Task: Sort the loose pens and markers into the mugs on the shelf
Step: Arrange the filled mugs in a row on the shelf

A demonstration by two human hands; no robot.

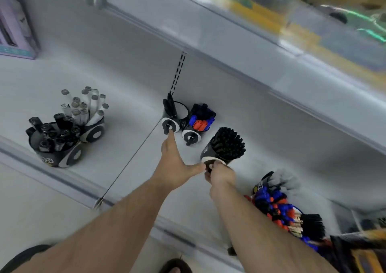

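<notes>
Gripping a mug (211, 154) packed w/ black pens (228, 143), right hand (219, 175); left hand (173, 164) open, touching near-empty mug (170, 123).

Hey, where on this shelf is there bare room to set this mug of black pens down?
Widest bare patch: between the two left mugs and the nearly empty mug your left hand touches. Crowded right of the held mug, near the pen bundle.
</notes>
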